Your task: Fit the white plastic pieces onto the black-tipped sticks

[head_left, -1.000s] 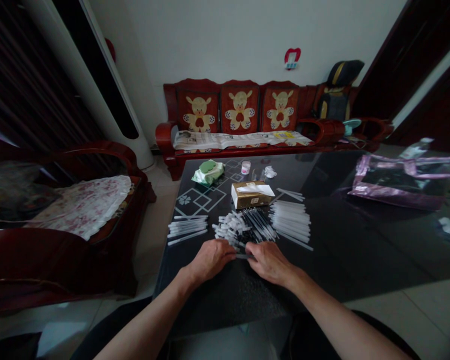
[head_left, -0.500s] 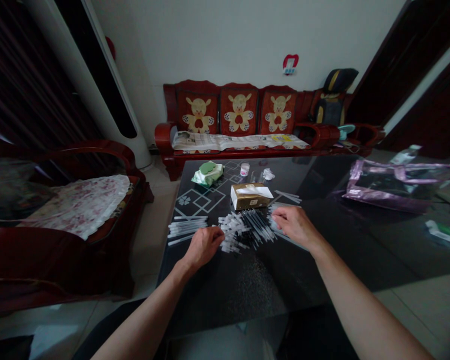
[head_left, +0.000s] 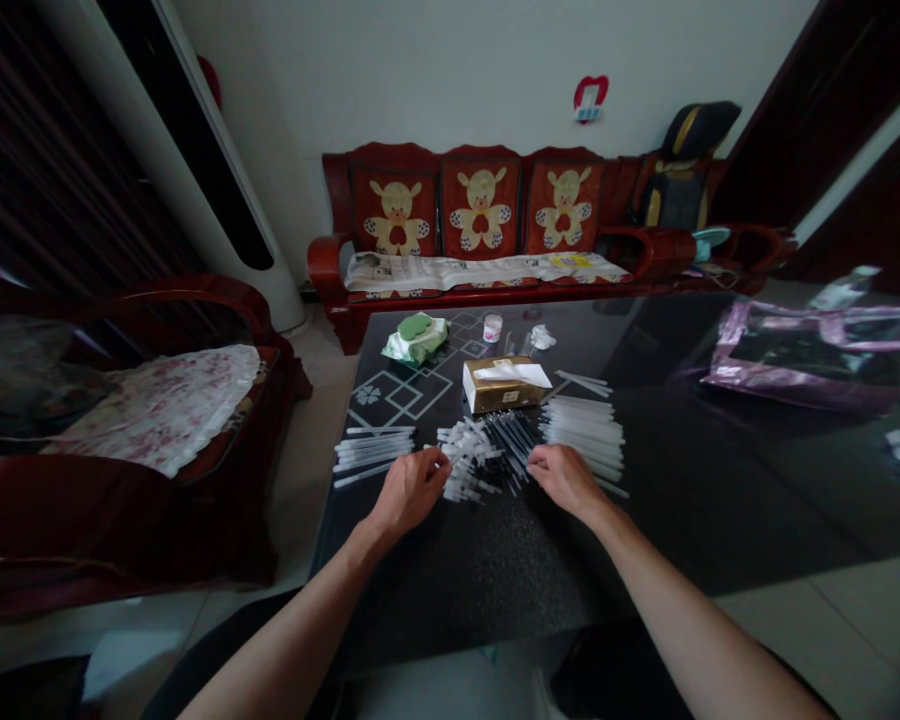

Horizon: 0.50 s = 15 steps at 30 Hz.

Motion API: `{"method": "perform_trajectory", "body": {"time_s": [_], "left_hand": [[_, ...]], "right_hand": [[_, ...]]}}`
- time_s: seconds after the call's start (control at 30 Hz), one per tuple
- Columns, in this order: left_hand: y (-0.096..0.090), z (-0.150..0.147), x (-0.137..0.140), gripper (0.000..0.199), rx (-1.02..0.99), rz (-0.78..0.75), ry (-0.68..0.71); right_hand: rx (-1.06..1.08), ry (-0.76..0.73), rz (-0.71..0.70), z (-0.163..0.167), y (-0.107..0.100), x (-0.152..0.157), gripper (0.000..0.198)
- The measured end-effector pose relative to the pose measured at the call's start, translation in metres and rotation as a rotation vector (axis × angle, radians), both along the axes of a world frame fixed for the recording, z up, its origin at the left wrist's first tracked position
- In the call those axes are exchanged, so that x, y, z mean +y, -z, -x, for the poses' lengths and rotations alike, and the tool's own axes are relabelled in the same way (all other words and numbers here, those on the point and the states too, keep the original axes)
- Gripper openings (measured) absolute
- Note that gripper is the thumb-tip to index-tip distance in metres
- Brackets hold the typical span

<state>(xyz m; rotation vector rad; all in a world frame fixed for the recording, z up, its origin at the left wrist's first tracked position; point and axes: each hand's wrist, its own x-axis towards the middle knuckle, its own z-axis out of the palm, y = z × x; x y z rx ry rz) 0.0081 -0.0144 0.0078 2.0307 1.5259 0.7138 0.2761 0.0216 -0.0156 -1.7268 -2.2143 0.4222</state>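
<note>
1. A bundle of thin dark rods (head_left: pixel 511 436) lies on a black counter (head_left: pixel 450 590) between the two hands, just left of the right hand's fingers and a little beyond them. The right hand (head_left: pixel 566 480) is the nearer one.
2. The rods' long axis slants: the far ends lean leftward, the near ends come down toward the right fingers, so the right fingertips sit at the bundle's near, right-hand edge.
3. The right fingers are bent together, thumb toward the fingertips, seemingly at a rod; whether they grip one cannot be told.
4. The left hand (head_left: pixel 411 490) has its fingers curled at the left edge of a loose heap of small white pieces (head_left: pixel 466 452), which separates them from the dark rods. Whether anything is pinched there is too small to tell.
5. Pale translucent tubes (head_left: pixel 586 428) lie in a row beyond and to the right of the right fingers, mostly crosswise.
6. White sticks (head_left: pixel 371 446) lie crosswise, left of the left fingers.
7. A gold tissue box (head_left: pixel 497 398) stands beyond both sets of fingers, behind the dark rods.
</note>
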Motion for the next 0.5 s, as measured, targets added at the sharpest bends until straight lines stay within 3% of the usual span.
{"method": "perform_trajectory", "body": {"time_s": [0.23,0.5], "left_hand": [[0.003,-0.001,-0.002,0.024,-0.041,0.033,0.014],[0.006,-0.002,0.001,0.024,-0.062,0.038,0.029]], "right_hand": [[-0.216,-0.032,-0.009,0.02,0.004,-0.001,0.011],[-0.277,-0.016,-0.066,0.026,0.009,-0.001,0.016]]}}
